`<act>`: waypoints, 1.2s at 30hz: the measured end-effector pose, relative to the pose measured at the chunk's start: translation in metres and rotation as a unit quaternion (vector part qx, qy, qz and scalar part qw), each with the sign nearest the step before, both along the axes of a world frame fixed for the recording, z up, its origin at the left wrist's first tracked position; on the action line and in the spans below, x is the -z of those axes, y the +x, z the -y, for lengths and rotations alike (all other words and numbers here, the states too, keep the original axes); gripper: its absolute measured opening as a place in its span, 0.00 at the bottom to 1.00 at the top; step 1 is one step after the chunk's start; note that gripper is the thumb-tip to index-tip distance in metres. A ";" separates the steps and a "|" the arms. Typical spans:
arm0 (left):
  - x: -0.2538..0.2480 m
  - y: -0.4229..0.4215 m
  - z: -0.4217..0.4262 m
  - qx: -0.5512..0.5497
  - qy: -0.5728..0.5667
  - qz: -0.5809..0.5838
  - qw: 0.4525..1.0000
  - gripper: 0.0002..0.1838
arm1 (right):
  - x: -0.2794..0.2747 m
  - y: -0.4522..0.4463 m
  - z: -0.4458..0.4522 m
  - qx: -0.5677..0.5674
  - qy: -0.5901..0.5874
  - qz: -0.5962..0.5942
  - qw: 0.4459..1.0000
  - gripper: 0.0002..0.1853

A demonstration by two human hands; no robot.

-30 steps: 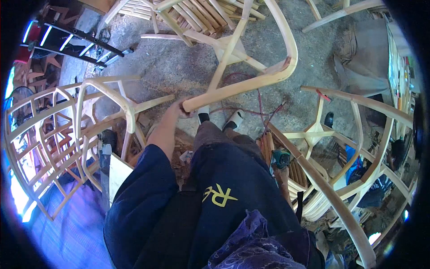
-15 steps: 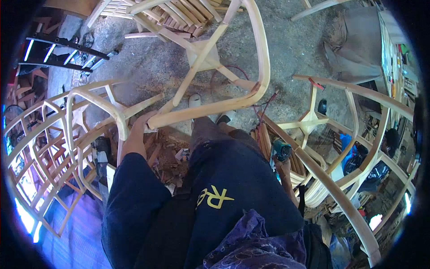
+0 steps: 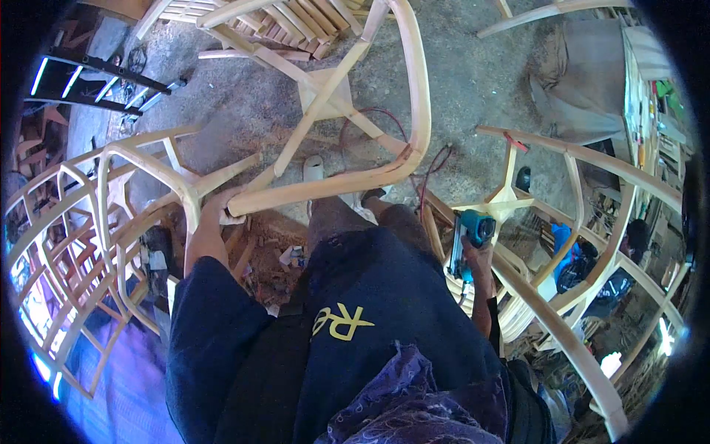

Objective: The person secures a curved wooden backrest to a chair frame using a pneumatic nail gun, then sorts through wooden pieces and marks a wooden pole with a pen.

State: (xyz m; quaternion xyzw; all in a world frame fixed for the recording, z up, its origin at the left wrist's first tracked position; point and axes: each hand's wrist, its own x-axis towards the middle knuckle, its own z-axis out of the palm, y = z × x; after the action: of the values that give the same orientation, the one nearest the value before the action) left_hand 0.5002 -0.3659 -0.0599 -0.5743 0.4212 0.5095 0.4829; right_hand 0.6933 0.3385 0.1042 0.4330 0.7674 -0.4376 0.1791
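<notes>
1. Broadly, a grey concrete floor (image 3: pixel 473 81) spreads beneath the work, with pale wooden frames (image 3: pixel 151 166) crowded at the person's left.
2. Directly ahead is a curved wooden frame (image 3: pixel 419 96), its bent rail running back across the feet to the left hand.
3. Another frame (image 3: pixel 614 174) stands at the right.
4. A black ladder (image 3: pixel 111 69) shows at upper left.
5. A teal power tool (image 3: pixel 478 225) is in the right hand.
6. The right hand (image 3: pixel 477 256) is closed around its handle; the left hand (image 3: pixel 220 207) curls about the rail's end, fingers partly hidden.
7. A small red object (image 3: pixel 516 142) rests on the right-side frame.
</notes>
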 end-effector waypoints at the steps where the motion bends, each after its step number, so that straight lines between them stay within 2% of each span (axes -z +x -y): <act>1: -0.024 0.002 -0.017 -0.004 -0.071 -0.019 0.997 0.27 | 0.018 0.001 -0.009 0.028 0.021 -0.015 0.999 0.15; 3: -0.097 -0.012 -0.061 0.004 -0.222 -0.061 0.973 0.28 | 0.011 -0.028 -0.007 -0.014 0.062 -0.027 0.998 0.17; 4: -0.087 -0.005 -0.051 0.065 -0.300 -0.110 0.945 0.27 | 0.013 -0.039 -0.006 -0.028 0.080 -0.033 0.996 0.19; 6: -0.035 -0.010 -0.008 0.247 -0.432 -0.239 0.834 0.26 | 0.041 -0.040 -0.019 0.000 0.038 -0.108 0.993 0.21; 8: -0.031 -0.025 -0.025 0.370 -0.443 -0.382 0.722 0.27 | 0.063 -0.035 -0.025 0.024 -0.016 -0.144 0.989 0.23; 9: -0.088 -0.047 -0.117 0.475 -0.489 -0.363 0.635 0.26 | 0.069 -0.035 -0.026 0.032 -0.050 -0.147 0.987 0.23; 10: -0.095 -0.053 -0.157 0.438 -0.365 -0.472 0.672 0.24 | 0.073 -0.037 -0.028 0.037 -0.081 -0.154 0.984 0.24; 11: -0.079 -0.058 -0.190 0.479 -0.299 -0.602 0.564 0.22 | 0.074 -0.039 -0.021 0.021 -0.040 -0.199 0.979 0.25; 13: -0.133 -0.073 -0.328 0.459 -0.198 -0.515 0.697 0.35 | 0.083 -0.040 -0.010 0.059 -0.034 -0.248 0.966 0.22; 14: -0.121 -0.070 -0.360 0.482 -0.195 -0.537 0.664 0.39 | 0.084 -0.039 -0.005 0.075 -0.026 -0.269 0.960 0.21; 15: -0.105 -0.073 -0.384 0.503 -0.191 -0.559 0.631 0.42 | 0.062 -0.048 0.000 0.061 -0.017 -0.227 0.972 0.20; 17: -0.063 -0.078 -0.423 0.485 -0.141 -0.584 0.635 0.45 | 0.076 -0.044 0.009 0.122 -0.052 -0.259 0.957 0.20; 18: -0.055 -0.081 -0.443 0.493 -0.153 -0.575 0.635 0.43 | 0.082 -0.044 0.014 0.152 -0.069 -0.274 0.947 0.20; 19: -0.052 -0.084 -0.461 0.500 -0.165 -0.565 0.635 0.40 | 0.069 -0.051 0.017 0.124 -0.007 -0.257 0.958 0.19; 22: -0.057 -0.092 -0.489 0.501 -0.134 -0.532 0.669 0.37 | 0.050 -0.062 0.019 0.179 -0.059 -0.278 0.942 0.29; 23: -0.061 -0.091 -0.490 0.497 -0.119 -0.515 0.689 0.37 | 0.066 -0.060 0.019 0.179 -0.078 -0.278 0.941 0.27; 24: -0.066 -0.092 -0.493 0.503 -0.111 -0.519 0.682 0.37 | 0.069 -0.065 0.018 0.179 -0.097 -0.278 0.939 0.26; 26: -0.074 -0.088 -0.492 0.516 -0.098 -0.526 0.669 0.35 | 0.069 -0.068 0.012 0.202 -0.180 -0.213 0.939 0.22; 29: -0.075 -0.081 -0.483 0.490 -0.054 -0.516 0.700 0.32 | 0.055 -0.082 0.002 0.226 -0.295 -0.123 0.920 0.17; 30: -0.075 -0.078 -0.480 0.524 -0.073 -0.510 0.678 0.31 | 0.055 -0.084 -0.002 0.229 -0.333 -0.075 0.911 0.17; 32: -0.079 -0.071 -0.467 0.588 -0.111 -0.492 0.632 0.28 | 0.068 -0.080 -0.001 0.216 -0.340 -0.079 0.912 0.18; 35: -0.094 -0.070 -0.464 0.581 -0.099 -0.464 0.661 0.24 | 0.080 -0.079 -0.001 0.189 -0.370 -0.066 0.907 0.20; 36: -0.099 -0.072 -0.466 0.589 -0.099 -0.464 0.654 0.23 | 0.086 -0.081 0.000 0.179 -0.384 -0.064 0.904 0.21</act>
State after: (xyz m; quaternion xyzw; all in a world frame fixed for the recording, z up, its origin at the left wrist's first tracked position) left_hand 0.4281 0.1002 0.0392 0.0615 0.8886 0.2732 0.3633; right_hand 0.6121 0.3382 0.0183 0.4319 0.4595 -0.7498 0.2005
